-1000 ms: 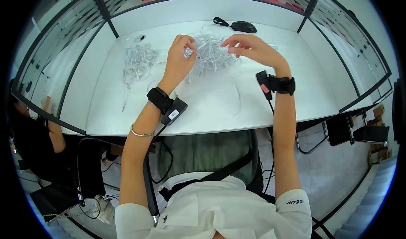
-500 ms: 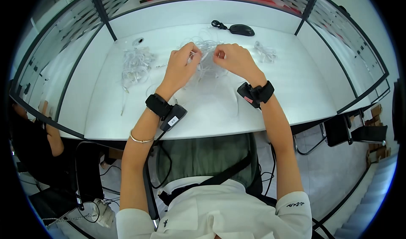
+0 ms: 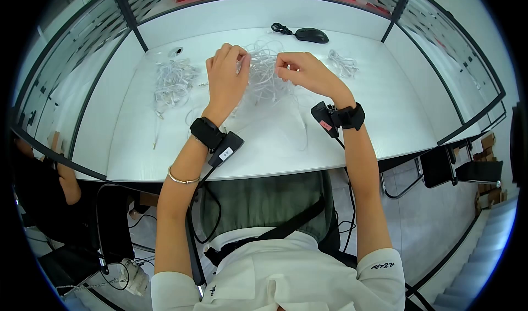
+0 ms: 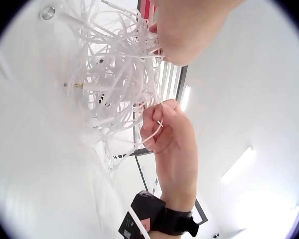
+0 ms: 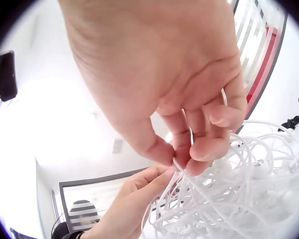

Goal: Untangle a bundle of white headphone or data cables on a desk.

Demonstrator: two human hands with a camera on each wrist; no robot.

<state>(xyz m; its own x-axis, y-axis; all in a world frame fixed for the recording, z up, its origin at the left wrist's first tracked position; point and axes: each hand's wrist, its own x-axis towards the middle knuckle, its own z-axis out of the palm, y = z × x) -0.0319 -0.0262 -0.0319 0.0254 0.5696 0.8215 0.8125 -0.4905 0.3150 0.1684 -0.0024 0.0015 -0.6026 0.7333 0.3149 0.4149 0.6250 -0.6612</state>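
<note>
A tangled heap of white earphone cords [image 3: 264, 77] lies on the white desk between my hands. Earbuds and a gold plug [image 4: 78, 85] show among its loops in the left wrist view. My right hand [image 3: 311, 71] is at the heap's right side, pinching a white cord [image 5: 204, 194] between thumb and fingers. Opposite it, my left hand [image 3: 227, 82] has its fingers curled at strands on the heap's left edge. In the left wrist view its fingertips are partly hidden behind the palm. Both wrists carry black strapped camera units.
To the left lies another bunch of white earphones [image 3: 175, 82], with one cord trailing forward. A smaller white bundle [image 3: 342, 64] is at the right. Behind the heap is a black mouse [image 3: 312, 35]. Partitions enclose the desk; another person [image 3: 44, 190] sits at the left.
My right hand has come left to the heap from beside the small bundle, its spread fingers now pinching a cord. My left hand has shifted slightly left, widening the gap between the hands.
</note>
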